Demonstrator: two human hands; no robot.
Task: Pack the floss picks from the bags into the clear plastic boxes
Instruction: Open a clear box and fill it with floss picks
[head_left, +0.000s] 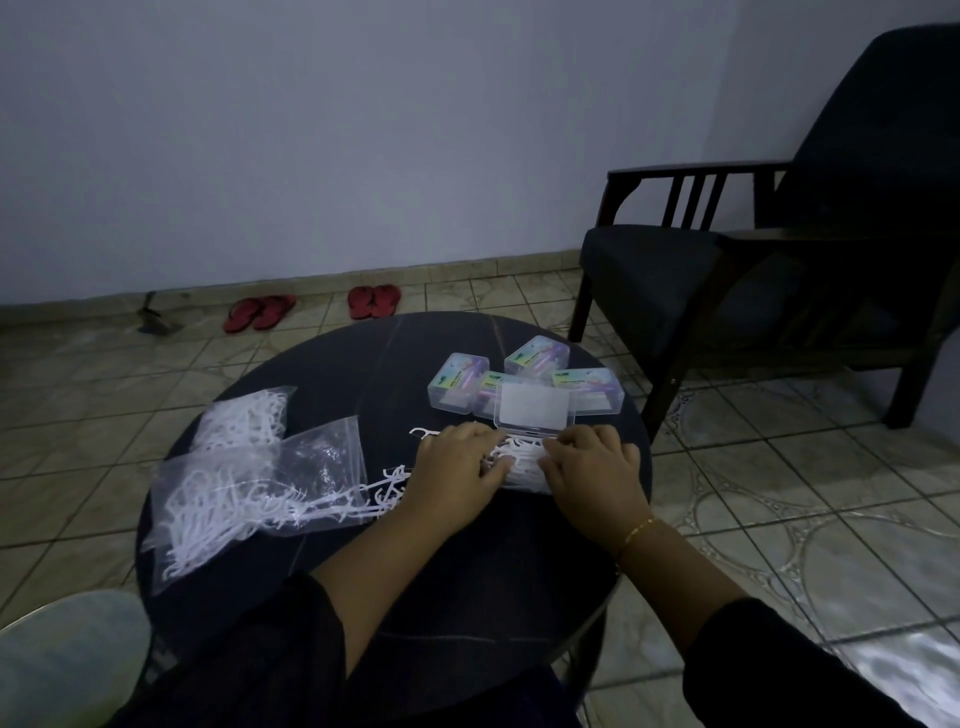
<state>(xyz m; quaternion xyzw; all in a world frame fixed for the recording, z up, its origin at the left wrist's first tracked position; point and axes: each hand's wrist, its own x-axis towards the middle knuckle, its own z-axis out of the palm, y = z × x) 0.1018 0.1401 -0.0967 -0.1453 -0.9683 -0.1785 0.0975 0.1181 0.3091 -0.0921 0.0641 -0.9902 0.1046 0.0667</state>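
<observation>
On the round dark table (322, 364) an open clear box (531, 406) stands with its lid raised, its base hidden under white floss picks (519, 460) and my hands. My left hand (457, 467) and my right hand (589, 462) sit side by side on that pile, fingers curled into the picks. A clear bag (260, 499) spills loose picks toward my left hand. Behind it lies a second bag (249, 418) full of picks. Three closed boxes with colourful labels (457, 382), (537, 356), (592, 389) stand behind the open one.
A dark wooden armchair (753, 270) stands right of the table. Two pairs of red slippers (260, 312), (373, 301) lie on the tiled floor by the wall. A pale object (62, 654) shows at the bottom left corner.
</observation>
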